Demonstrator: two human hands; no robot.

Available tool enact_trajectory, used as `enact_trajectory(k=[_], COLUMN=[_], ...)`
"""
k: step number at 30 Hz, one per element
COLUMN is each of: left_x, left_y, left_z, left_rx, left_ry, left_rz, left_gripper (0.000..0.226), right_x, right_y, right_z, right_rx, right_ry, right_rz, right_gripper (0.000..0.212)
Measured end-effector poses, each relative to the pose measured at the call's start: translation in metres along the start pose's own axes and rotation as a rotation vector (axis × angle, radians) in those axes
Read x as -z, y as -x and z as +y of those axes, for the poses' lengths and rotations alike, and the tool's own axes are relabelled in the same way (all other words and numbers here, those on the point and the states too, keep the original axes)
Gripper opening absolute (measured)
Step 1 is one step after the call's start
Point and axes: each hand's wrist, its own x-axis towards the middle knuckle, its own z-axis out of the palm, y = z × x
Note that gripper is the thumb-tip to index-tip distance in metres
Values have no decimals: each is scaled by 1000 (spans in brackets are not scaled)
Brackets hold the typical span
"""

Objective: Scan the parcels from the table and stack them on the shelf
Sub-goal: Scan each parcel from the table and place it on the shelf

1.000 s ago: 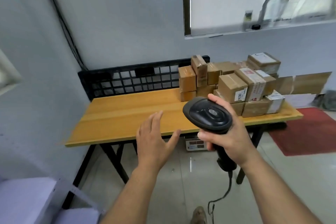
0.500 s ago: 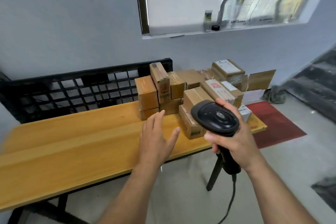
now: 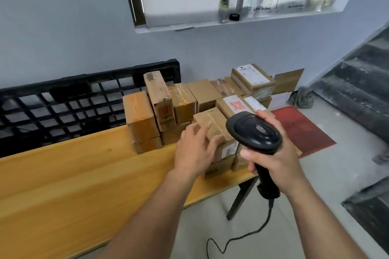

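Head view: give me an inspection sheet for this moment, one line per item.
Surface: wooden table, parcels crowd its right end.
Job's things: cardboard parcels piled; black scanner in hand.
Clutter: jar and small black cap on the window ledge.
Hands: left hand rests on the front parcel; right hand grips the scanner handle.
Cables: scanner cable loops down to the floor.
Surroundings: black grid crate behind the table, red mat, stairs at right.

Brown parcels [image 3: 210, 124], black scanner [image 3: 253, 132], yellow wooden table [image 3: 73, 178], red mat [image 3: 303, 130].
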Motion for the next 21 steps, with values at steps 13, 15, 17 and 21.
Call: enact_trajectory(k=[13,15,17,21], left_x=[-29,-30,-30,-29], left_y=[-27,-28,-28,-26], left_z=[34,40,46,56], left_rx=[346,441,557,740], left_ry=[-214,-222,-240,-212], left_rz=[64,103,106,83], left_gripper=[66,79,93,101], right_x=[60,66,72,81], right_y=[-56,-62,-66,-68], right_z=[25,31,39,52], right_rx=[-13,-15,-15,-16], right_ry=[-78,-126,-159,-171], right_rz=[-174,-219,-274,-353], right_gripper=[84,84,83,85])
